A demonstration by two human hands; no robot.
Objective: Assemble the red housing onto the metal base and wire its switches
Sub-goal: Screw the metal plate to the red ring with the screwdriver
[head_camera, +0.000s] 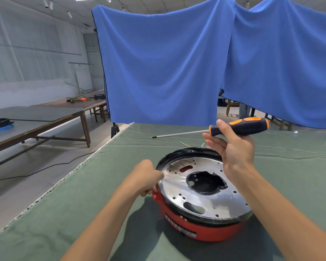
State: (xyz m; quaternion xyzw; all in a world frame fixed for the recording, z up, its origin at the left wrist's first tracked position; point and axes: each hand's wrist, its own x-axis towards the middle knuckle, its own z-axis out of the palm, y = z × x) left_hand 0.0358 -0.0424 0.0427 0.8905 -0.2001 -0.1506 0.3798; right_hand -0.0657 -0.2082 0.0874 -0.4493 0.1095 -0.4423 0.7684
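blue cloth (164,68) hangs behind a table under a green cover (87,194). on the cover sits the red housing (199,229), the round metal base (205,187) set in its top. left hand (148,176) curls its fingers around the housing's left rim. right hand (233,147), raised above the base, pinches a black-and-orange screwdriver (239,126), shaft pointing left. tiny screws (144,154) lie on the cover just beyond the left hand.

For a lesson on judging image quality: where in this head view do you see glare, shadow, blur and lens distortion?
Head view: glare on the metal base; a soft shadow on the green cloth in front of the red housing; slight blur on the housing's label; wide-angle bending of the table edge and both forearms.
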